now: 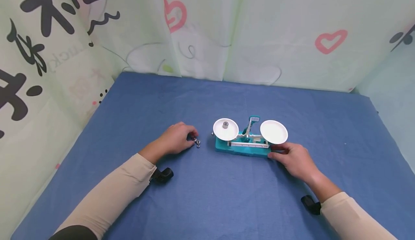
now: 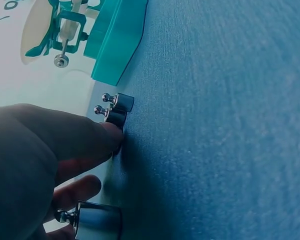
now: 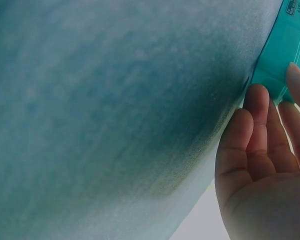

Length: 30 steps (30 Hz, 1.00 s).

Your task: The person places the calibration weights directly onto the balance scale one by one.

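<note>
Both hands work low over the blue worktop (image 1: 207, 204): the left hand (image 1: 176, 139) has its thumb and forefinger on either side of a cluster of small weights (image 1: 198, 142), though the contact is partly hidden and I cannot tell whether one is pinched; the right hand (image 1: 295, 160) grips the near right corner of the teal balance scale (image 1: 243, 149) between thumb and fingers. One more weight (image 1: 225, 125) stands on the white left pan (image 1: 219, 133), and the right pan (image 1: 273, 132) shows nothing on it. Another, larger-looking weight (image 2: 101, 221) sits close by the left fingers in the wrist view. These shiny metal pieces look hard, smooth and dense for their size, probably slippery, so the knob on top seems the best place to take hold. As for the scale, it looks stiff and fairly light, likely plastic, with pans and beam that a bump could upset; its base is the safer place to steady it. Left arm reaches in from the lower left, palm turned inward and fingers bent; right arm slants in from the lower right, wrist low, the hand just beneath the right pan.
</note>
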{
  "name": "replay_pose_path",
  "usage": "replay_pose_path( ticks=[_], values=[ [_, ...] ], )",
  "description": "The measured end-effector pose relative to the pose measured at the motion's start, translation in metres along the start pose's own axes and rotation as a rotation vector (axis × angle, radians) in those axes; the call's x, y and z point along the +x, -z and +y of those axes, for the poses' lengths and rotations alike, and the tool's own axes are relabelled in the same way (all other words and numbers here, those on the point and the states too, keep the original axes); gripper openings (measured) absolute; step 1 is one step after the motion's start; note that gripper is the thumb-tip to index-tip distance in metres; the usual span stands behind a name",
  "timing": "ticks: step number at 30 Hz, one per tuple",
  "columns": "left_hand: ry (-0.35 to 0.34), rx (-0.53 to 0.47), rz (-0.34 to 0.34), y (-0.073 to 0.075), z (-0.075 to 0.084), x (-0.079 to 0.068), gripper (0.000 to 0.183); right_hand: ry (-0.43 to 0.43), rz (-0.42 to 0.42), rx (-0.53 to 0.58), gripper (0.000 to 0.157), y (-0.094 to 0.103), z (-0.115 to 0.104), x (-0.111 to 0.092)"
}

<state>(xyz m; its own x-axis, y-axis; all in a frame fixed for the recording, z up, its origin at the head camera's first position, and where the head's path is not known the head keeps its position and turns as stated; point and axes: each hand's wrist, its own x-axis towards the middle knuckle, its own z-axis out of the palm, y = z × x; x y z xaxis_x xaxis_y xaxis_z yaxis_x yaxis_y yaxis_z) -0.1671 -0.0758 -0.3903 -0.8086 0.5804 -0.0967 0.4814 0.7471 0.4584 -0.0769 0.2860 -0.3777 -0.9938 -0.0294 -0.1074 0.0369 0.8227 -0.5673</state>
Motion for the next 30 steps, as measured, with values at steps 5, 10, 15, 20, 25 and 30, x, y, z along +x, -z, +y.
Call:
replay_pose_path(
  ticks=[5,10,15,20,25,30],
  values=[
    [-0.010,-0.003,0.006,0.000,0.000,-0.001,0.015,-0.004,-0.006,-0.002,0.039,0.001,-0.001,0.001],
    [0.005,0.002,0.040,0.002,0.004,-0.002,0.015,-0.002,-0.007,-0.003,0.039,0.002,-0.001,0.000],
    [-0.022,-0.022,0.141,0.013,0.014,-0.005,0.013,-0.002,-0.004,-0.003,0.039,0.001,0.000,0.000],
    [-0.060,-0.054,0.193,0.025,0.027,-0.005,0.012,-0.002,-0.009,-0.006,0.039,0.001,0.000,-0.001],
    [-0.101,-0.053,0.203,0.034,0.039,-0.003,0.015,0.000,-0.006,-0.004,0.039,0.001,-0.001,-0.001],
    [-0.141,-0.062,0.202,0.038,0.050,0.001,0.016,-0.006,-0.016,0.004,0.039,0.001,-0.001,-0.001]
  ],
)
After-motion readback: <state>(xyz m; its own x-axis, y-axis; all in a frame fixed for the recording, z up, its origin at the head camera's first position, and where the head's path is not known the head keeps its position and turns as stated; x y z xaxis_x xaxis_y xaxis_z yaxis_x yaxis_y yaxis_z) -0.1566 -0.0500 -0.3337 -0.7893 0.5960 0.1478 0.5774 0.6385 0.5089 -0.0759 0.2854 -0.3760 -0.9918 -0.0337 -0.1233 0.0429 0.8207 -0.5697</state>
